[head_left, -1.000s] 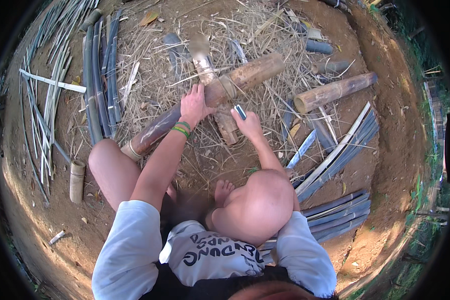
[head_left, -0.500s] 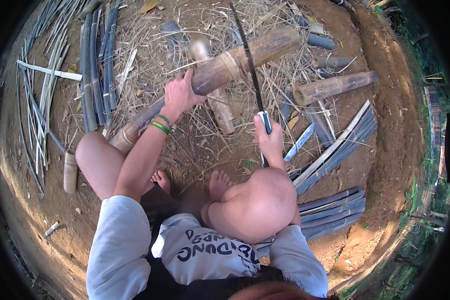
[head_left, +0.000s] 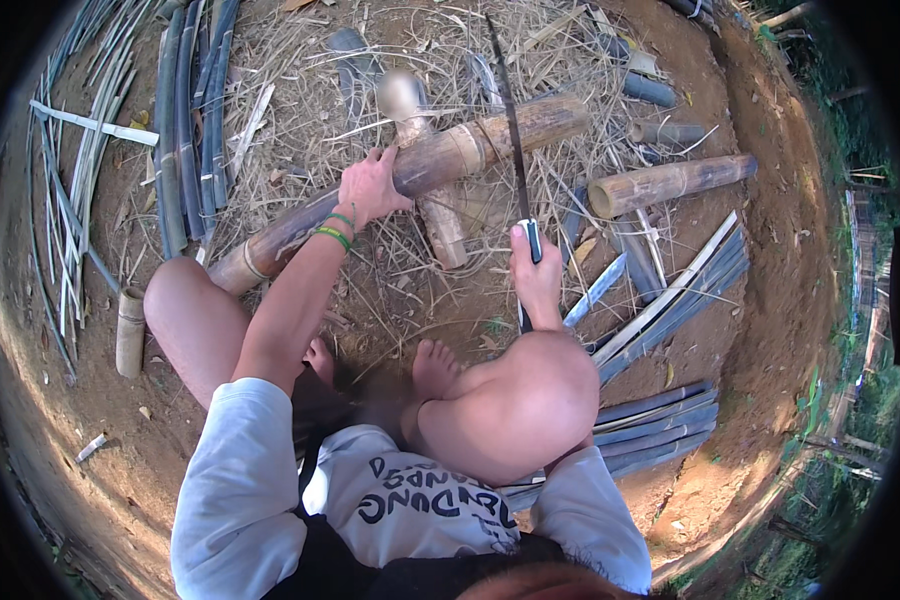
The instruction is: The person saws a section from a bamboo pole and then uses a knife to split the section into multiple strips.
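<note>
My left hand (head_left: 370, 187) presses over a thick brown bamboo pole (head_left: 438, 164), its fingers curled around the top side. The pole slants from beside my left knee up to the right and crosses a pale wooden piece with a rounded end (head_left: 440, 222) on the ground. In my right hand (head_left: 537, 282), closed around a white and black handle, a handsaw (head_left: 515, 140) points upward. Its long dark blade passes across the pole near the right end; whether it touches cannot be seen. A bare knife-like blade (head_left: 597, 290) lies just right of my right hand.
A shorter bamboo section (head_left: 670, 184) lies at the right, with split bamboo strips (head_left: 685, 290) and another bundle (head_left: 660, 425) nearer me. Dark slats (head_left: 185, 130) and thin strips (head_left: 75, 200) lie at the left. A bamboo stub (head_left: 130, 335) is beside my left knee. Dry shavings cover the ground ahead.
The pole's right end has dropped lower, and it now looks level against the wooden piece. My left hand has shifted slightly right with it. The saw has tilted only a little.
</note>
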Motion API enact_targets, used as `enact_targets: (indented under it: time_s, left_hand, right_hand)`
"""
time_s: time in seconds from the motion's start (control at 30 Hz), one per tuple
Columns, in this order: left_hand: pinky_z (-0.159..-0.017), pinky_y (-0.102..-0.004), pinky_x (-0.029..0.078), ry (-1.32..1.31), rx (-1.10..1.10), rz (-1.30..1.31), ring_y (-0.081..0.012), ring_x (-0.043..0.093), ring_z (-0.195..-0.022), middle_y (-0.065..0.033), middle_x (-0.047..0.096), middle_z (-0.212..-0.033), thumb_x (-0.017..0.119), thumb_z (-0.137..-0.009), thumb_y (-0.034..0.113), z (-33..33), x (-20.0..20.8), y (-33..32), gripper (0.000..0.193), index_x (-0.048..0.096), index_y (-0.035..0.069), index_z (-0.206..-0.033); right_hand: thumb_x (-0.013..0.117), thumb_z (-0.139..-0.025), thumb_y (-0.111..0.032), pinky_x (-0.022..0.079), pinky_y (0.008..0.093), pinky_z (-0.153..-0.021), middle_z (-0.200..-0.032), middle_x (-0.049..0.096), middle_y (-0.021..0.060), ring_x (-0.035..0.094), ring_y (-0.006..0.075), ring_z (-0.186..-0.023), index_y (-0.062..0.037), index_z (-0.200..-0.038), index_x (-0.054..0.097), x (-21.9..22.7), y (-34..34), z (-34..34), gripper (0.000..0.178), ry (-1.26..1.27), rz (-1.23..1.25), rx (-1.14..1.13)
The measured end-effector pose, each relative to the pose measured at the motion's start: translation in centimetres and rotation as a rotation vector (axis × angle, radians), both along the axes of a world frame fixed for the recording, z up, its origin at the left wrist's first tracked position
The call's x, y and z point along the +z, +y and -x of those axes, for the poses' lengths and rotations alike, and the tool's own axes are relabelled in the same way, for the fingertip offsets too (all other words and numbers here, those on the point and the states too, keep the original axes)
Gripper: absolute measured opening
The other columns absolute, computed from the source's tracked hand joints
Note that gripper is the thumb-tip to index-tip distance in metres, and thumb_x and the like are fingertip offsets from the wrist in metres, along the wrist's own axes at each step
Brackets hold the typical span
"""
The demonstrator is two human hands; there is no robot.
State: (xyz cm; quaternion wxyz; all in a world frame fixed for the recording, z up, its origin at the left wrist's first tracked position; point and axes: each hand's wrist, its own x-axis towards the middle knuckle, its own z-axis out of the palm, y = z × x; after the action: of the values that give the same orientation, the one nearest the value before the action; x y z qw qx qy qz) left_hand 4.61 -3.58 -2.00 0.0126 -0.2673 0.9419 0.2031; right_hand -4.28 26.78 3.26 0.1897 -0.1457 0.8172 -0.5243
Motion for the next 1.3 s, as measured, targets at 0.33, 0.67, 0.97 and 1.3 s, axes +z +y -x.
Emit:
enact_targets:
  time_s: [0.33,0.67,0.97,1.3]
  left_hand:
    - [-0.094,-0.0497,0.06,0.018,0.023,0.016,-0.041,0.071,-0.109,-0.0169,0.059,-0.132,0.093,-0.062,0.039,-1.4,-0.4,0.4,0.107,0.046,0.008,-0.152]
    - [-0.098,-0.0497,0.058,-0.02,0.053,-0.007,-0.041,0.071,-0.111,-0.0187,0.061,-0.134,0.094,-0.064,0.047,-0.1,0.0,0.5,0.107,0.047,0.007,-0.151]
    - [-0.094,-0.0492,0.06,0.038,0.05,-0.043,-0.0399,0.072,-0.109,-0.0163,0.07,-0.124,0.093,-0.062,0.048,0.2,-0.4,0.0,0.1,0.054,0.008,-0.145]
    - [-0.093,-0.0487,0.06,0.061,0.053,0.007,-0.0382,0.072,-0.108,-0.0142,0.07,-0.122,0.092,-0.062,0.045,-0.3,-1.6,-0.4,0.094,0.055,0.011,-0.142]
  right_hand:
    - [0.062,-0.108,-0.041,0.038,0.033,-0.05,-0.061,0.055,0.0012,0.049,0.01,-0.054,-0.002,-0.078,0.063,0.4,-1.5,0.8,0.05,0.094,-0.16,0.128]
    - [0.064,-0.103,-0.05,0.048,0.0509,-0.067,-0.069,0.064,0.0276,0.064,0.043,-0.065,0.0073,-0.086,0.07,-2.5,-2.3,1.7,0.06,0.054,-0.404,0.186]
    - [0.064,-0.102,-0.048,0.05,0.0552,-0.066,-0.072,0.066,0.0305,0.067,0.0488,-0.07,0.0062,-0.085,0.072,-2.3,2.1,-1.0,0.058,0.03,-0.48,0.178]
    - [0.062,-0.103,-0.054,0.051,0.0543,-0.064,-0.071,0.065,0.0321,0.067,0.0516,-0.071,0.0085,-0.078,0.07,-2.6,-0.9,1.8,0.068,-0.008,-0.437,0.295]
